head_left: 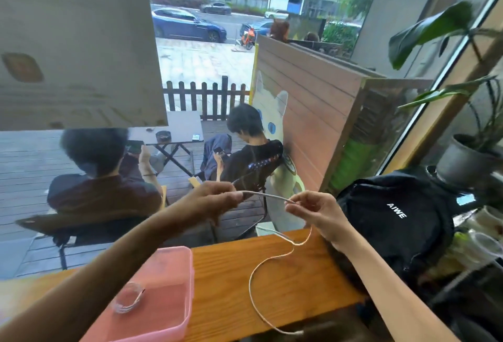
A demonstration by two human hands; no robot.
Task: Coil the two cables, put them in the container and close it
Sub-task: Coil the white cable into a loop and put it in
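A white cable (268,265) is held stretched between two hands at the centre of the frame, above the far edge of a wooden counter (231,281). From the right hand (317,215) the cable drops to the counter, loops across the wood, and ends near the lower edge of the frame with its plug blurred. The left hand (215,200) is closed around one end of the cable, fingers curled into a loose fist. The right hand is pinched on the cable with thumb and forefinger, the other fingers half curled.

At the lower left, a pink plastic container (174,265) stands open on the counter; its lid cannot be made out. Inside it a second cable (128,298), already coiled, is seen lying on the bottom.

To the right of the hands a black backpack (394,222) is seen resting at the end of the counter. Potted plants (468,156) are placed at the right edge. Beyond the window, two seated people (109,173) are seen from behind on a deck.
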